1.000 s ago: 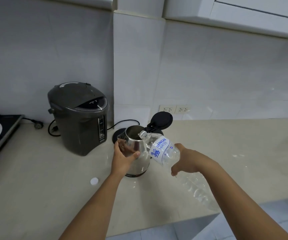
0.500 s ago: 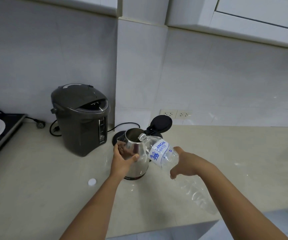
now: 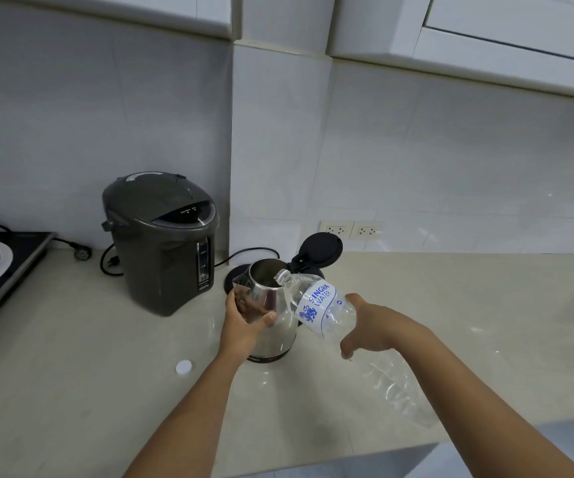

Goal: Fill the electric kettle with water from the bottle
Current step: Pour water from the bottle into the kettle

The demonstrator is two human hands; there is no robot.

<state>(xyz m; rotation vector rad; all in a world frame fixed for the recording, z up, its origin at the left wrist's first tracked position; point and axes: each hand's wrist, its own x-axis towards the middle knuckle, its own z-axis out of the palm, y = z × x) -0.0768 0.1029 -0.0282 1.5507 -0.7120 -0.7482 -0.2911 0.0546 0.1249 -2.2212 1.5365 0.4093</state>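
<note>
Pale stone surface (image 3: pixel 416 305) w/ white tiled wall behind. Nearest: both forearms reach in from the bottom edge, bare, angled up twd the centre. Right hand (image 3: pixel 372 326) is curled round the mid-body of a clear plastic bottle (image 3: pixel 323 310), fingers wrapped over the top, thumb underneath, wrist bent inward. Bottle is tipped steeply, base twd the camera & lower right, neck at the kettle's open mouth; blue-print label faces up. Cap is off; small white cap (image 3: pixel 183 367) lies on the surface left of the L forearm, apart from everything. Left hand (image 3: pixel 244 326) is closed on the steel electric kettle (image 3: pixel 268 305), thumb across the front, fingers round the spout side, arm nearly straight. Kettle stands upright on the surface, black lid (image 3: pixel 320 250) flipped up at the back. Just behind it, round black base (image 3: pixel 235 281) w/ its cord. Left of that, dark grey hot-water dispenser (image 3: pixel 165 243), unplugged cord behind. Far left edge: cooktop (image 3: pixel 6 270) w/ a looped cable on it. On the wall behind the kettle, two white sockets (image 3: pixel 351 230). White cabinets above.
</note>
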